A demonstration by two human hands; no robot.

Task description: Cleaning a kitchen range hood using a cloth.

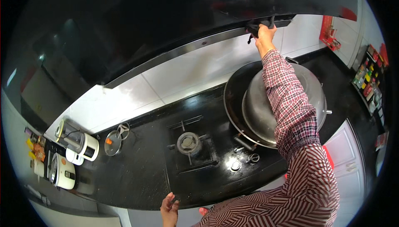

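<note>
My right hand is stretched up and grips a black cloth against the lower edge of the dark range hood. Below my right forearm, a large metal lid or basin rests in a big wok on the right side of the black gas stove. My left hand is low in the view by the counter's front edge, its fingers slightly curled and apart, holding nothing. Between the hands lies the left burner with its pan support, and two control knobs are near the stove's front.
On the left counter stand a white rice cooker, a white appliance with a clear container and a glass lid by a round metal rack. Bottles fill a rack at far right. The hood overhangs the stove.
</note>
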